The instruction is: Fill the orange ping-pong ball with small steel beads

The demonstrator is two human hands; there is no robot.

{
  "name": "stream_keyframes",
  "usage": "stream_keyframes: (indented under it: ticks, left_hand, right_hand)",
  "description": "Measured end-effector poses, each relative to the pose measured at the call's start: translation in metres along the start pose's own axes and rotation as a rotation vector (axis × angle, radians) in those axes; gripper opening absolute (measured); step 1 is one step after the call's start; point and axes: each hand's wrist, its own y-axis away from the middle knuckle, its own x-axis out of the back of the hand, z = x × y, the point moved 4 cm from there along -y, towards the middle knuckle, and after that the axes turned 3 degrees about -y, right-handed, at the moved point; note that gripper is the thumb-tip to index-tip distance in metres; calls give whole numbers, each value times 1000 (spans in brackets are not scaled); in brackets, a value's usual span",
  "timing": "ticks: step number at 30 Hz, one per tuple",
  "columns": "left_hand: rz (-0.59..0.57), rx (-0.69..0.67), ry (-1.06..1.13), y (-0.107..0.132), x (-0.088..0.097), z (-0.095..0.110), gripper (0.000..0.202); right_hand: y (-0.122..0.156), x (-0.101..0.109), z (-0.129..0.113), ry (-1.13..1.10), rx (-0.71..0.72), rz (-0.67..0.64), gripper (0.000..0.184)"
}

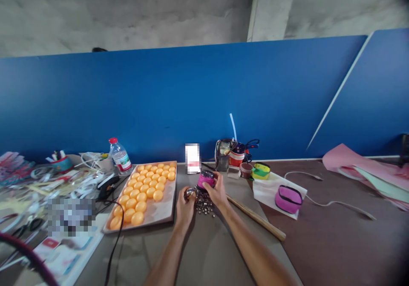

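My right hand [219, 191] has its fingers and thumb wrapped round a small magenta container with black trim [206, 180], its top dark and shiny. My left hand [185, 207] is closed on a shiny, rounded metal piece [190, 193] just left of the container; its exact kind cannot be made out. Below and between the hands, a loose pile of small shiny metal beads [205, 205] lies on the grey mat [207, 252]. A wooden stick [255, 218] slants across the mat to the right of my right wrist.
At left, a tray [162, 211] holds many orange balls [137, 218], with a red-capped bottle [120, 156] behind. Clutter and a black cable [111, 252] cover the far left. At right lie a magenta band [288, 199], a yellow-green one [261, 171] and a white cable [340, 203].
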Motion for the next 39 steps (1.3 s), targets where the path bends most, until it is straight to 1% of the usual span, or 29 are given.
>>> stream_keyframes:
  ticks: [4,7,9,11,13,15,20,22,25,28,32,34,36,39]
  left_hand:
    - [-7,20,30,0,0,1,37]
    - [-2,39,62,2,0,3,40]
    - [-10,64,111,3,-1,4,43]
    - [-24,86,159,4,-3,5,45]
    - [-27,97,185,4,-4,5,47]
    - [-18,100,198,5,-4,5,47]
    - [-14,103,233,5,-4,6,42]
    - [-14,104,239,6,-5,6,41]
    - [-11,113,238,5,-5,6,40]
    - [-11,104,218,5,-4,6,39]
    - [-19,103,182,4,-3,3,41]
    - [-25,106,171,3,-3,0,42]
    - [-22,91,153,3,-3,0,42]
    - [-15,73,133,3,-3,1,40]
  right_hand:
    - [-3,4,-1,-77,-30,41,56]
    - [-7,11,-6,-116,-75,67,60]
    - [-9,17,-12,-160,-136,83,61]
    - [-8,25,-17,-217,-232,80,60]
    - [-5,32,-20,-259,-337,38,56]
    - [-1,39,-24,-270,-410,-16,53]
    - [10,55,-30,-230,-475,-106,48]
    - [13,59,-33,-179,-482,-143,47]
    - [16,64,-35,-74,-500,-161,48]
    - [19,66,-37,107,-515,-231,49]
    - [24,66,-38,436,-441,-360,46]
    - [27,66,-37,539,-393,-395,47]
    - [28,66,-35,610,-345,-411,50]
    - [29,68,-33,745,-315,-387,51]
